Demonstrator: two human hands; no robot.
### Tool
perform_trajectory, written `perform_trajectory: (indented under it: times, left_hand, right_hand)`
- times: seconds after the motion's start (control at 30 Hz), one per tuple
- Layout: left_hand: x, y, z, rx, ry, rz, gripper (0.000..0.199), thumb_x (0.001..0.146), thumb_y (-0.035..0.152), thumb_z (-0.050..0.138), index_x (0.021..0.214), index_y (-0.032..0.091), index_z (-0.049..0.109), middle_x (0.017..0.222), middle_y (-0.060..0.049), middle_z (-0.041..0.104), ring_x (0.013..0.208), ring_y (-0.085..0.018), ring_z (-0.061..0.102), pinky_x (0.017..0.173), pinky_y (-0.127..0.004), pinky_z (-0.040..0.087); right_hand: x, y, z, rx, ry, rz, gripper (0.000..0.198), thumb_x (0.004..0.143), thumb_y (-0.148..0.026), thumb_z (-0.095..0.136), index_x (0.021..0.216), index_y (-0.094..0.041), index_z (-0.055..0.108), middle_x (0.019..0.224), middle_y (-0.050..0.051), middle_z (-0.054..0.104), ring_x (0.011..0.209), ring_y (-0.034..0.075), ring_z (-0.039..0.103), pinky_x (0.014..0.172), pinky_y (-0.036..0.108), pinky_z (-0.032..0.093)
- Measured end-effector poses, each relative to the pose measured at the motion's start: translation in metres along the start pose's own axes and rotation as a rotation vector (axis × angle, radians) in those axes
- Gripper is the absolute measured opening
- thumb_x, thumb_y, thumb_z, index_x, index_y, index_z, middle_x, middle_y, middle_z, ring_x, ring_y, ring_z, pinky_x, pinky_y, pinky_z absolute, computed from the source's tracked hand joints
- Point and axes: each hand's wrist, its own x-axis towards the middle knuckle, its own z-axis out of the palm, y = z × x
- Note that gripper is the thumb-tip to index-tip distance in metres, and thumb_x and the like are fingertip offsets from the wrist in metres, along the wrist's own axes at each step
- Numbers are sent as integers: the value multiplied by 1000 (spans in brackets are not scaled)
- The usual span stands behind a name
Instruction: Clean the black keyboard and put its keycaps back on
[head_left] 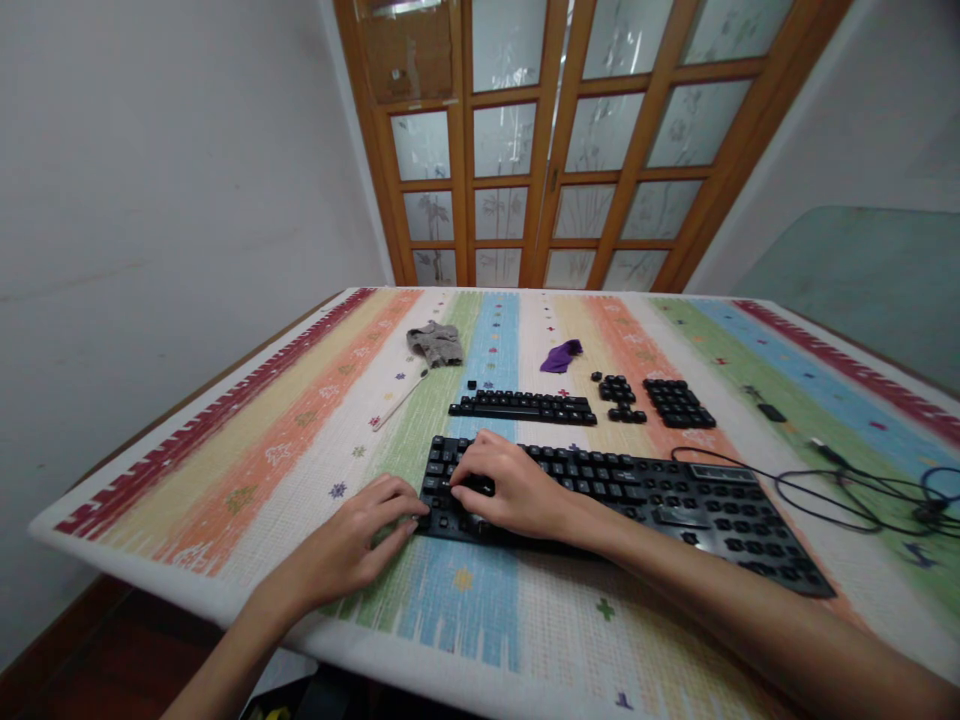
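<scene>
- Striped tablecloth (292, 470) spreads beneath the keyboard (679, 517).
- Keyboard lies under the right hand (506, 488); cannot tell whether it grasps anything.
- Left hand (373, 530) touches the keyboard's left edge, grip unclear.

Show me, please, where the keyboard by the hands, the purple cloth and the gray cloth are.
Keyboard (619, 480): head view, on the keys near its middle.
Purple cloth (561, 357): head view, on the middle of its fabric.
Gray cloth (436, 345): head view, on its crumpled middle.
</scene>
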Motion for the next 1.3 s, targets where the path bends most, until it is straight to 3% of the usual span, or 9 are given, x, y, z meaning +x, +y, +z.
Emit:
perform_trajectory:
  times: [0.57, 0.77, 1.07, 1.3]
  left_hand:
    - [-3, -10, 14, -46, 101, 40, 13, 97, 15, 54, 98, 20, 66, 100, -6, 66, 92, -18, 65, 82, -31, 54]
    - [-1, -8, 13, -1, 100, 107, 20, 100, 14, 48, 98, 19, 67, 98, -7, 65, 89, -18, 64, 77, -29, 53]
    - [-2, -1, 25, 243, 174, 164, 21, 100, 12, 48, 88, 17, 63, 84, -6, 61, 77, -19, 57, 70, -32, 48]
    - [-7, -5, 31, 186, 248, 167, 20, 101, 11, 47, 93, 18, 64, 86, -7, 64, 80, -18, 59, 72, -31, 50]
  right_hand:
    - [0, 0, 6, 4, -15, 9, 7, 84, -12, 65, 81, -18, 67, 78, 3, 71, 78, 18, 58, 86, 37, 41]
    - [1, -1, 9, -21, -32, -8, 6, 84, -12, 66, 81, -17, 66, 79, 3, 70, 79, 18, 57, 85, 36, 41]
    - [-2, -5, 23, -196, -10, -113, 11, 88, -15, 60, 81, -17, 68, 83, 7, 70, 82, 22, 52, 79, 37, 42]
    - [-5, -8, 23, -259, 10, -116, 14, 89, -17, 59, 82, -15, 70, 81, 8, 70, 81, 22, 52, 78, 37, 43]
